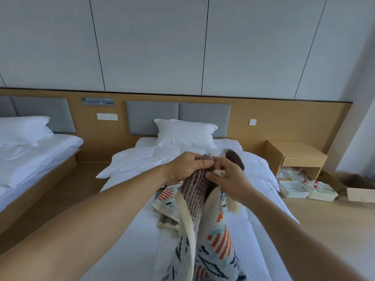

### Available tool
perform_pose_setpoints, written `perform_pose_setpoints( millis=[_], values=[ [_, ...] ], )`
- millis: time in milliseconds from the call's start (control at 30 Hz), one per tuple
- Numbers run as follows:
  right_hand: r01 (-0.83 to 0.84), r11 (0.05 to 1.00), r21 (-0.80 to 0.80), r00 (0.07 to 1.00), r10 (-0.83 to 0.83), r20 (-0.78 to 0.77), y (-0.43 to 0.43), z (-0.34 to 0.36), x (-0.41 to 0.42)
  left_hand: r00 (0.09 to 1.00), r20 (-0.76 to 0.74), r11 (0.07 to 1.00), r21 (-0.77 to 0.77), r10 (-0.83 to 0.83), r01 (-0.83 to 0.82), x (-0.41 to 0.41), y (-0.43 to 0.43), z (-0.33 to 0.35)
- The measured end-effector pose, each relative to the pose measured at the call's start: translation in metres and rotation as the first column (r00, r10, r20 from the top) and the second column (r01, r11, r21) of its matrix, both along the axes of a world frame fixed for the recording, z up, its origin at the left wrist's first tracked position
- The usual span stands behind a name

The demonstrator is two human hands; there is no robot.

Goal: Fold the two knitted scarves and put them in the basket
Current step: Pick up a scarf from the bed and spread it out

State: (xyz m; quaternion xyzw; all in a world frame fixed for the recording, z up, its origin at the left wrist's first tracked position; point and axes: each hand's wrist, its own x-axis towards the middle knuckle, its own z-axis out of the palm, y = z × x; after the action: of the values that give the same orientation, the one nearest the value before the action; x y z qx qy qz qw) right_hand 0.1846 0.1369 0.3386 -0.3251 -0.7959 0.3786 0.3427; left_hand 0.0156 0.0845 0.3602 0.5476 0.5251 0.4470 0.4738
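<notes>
Clutching the brown scarf (194, 191) over the bed's (140, 220) middle is the left grip (186, 167); the right grip (230, 178) pinches the patterned scarf (221, 240).

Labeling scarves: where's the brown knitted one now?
Head view, centre: left hand grips the brown knitted scarf above the bed, beside the right hand, amid the patterned scarf.

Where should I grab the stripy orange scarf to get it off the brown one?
Take the patterned scarf by its fringed cream end, coming from the right. That end hangs free below the right hand, away from the brown knitted scarf that the left hand grips in the middle, so it should probably pull off easiest there.
</notes>
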Motion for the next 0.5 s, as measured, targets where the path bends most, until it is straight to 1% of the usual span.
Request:
perform_pose_setpoints(
  millis=[100, 167, 233, 333, 433, 500],
  values=[
    [0.063, 0.996, 0.065, 0.996, -0.066, 0.053, -0.001, -0.002, 0.002, 0.999, -0.034, 1.000, -0.007, -0.009, 0.009, -0.002, -0.001, -0.001],
    [0.101, 0.992, 0.069, 0.994, -0.104, 0.042, 0.003, -0.001, 0.006, 0.999, -0.043, 1.000, -0.028, -0.009, 0.008, -0.008, -0.004, -0.001],
    [0.180, 0.981, 0.069, 0.983, -0.181, 0.014, 0.010, 0.000, 0.009, 0.998, -0.063, 0.997, -0.078, -0.031, 0.026, -0.017, -0.007, -0.002],
    [0.295, 0.956, 0.010, 0.953, -0.293, -0.084, 0.020, 0.006, 0.014, 0.993, -0.106, 0.989, -0.143, -0.054, 0.039, -0.030, -0.012, -0.004],
    [0.345, 0.938, -0.041, 0.930, -0.348, -0.117, 0.028, 0.008, 0.014, 0.990, -0.137, 0.992, -0.128, -0.038, 0.020, -0.035, -0.015, -0.004],
    [0.369, 0.926, -0.077, 0.915, -0.377, -0.145, 0.032, 0.007, 0.014, 0.994, -0.108, 0.993, -0.121, -0.023, 0.010, -0.036, -0.015, -0.005]
  ],
)
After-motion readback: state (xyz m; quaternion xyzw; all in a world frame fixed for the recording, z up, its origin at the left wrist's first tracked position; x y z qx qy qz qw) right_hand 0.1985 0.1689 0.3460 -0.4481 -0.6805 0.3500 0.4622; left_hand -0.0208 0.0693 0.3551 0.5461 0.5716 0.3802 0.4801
